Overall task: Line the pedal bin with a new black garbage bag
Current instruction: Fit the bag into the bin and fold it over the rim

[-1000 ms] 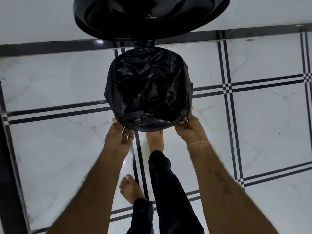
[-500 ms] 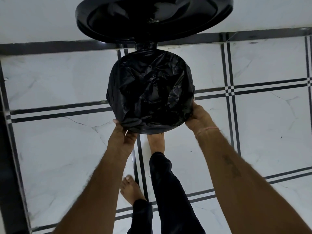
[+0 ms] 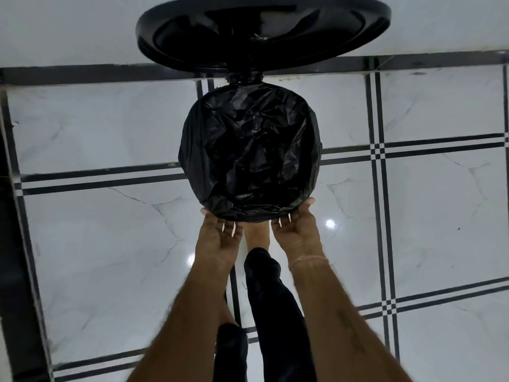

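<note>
Since 0.5 s ago the right hand [image 3: 296,230] has left the right side of the bin [image 3: 244,77] for its near rim, close beside the left hand [image 3: 220,234]. Both touch the folded-over edge of the bag [image 3: 248,150], fingertips hidden beneath; grip cannot be told. Bin upright on the floor [image 3: 96,244], long axis vertical, mouth up, lid [image 3: 261,31] raised at the far side.

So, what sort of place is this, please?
Most likely a room inside a home, though which room I cannot tell. The floor is glossy white marble-look tile with black stripes, a pedal bin stands open by the wall with a black garbage bag in it, and a bare foot shows.
</note>
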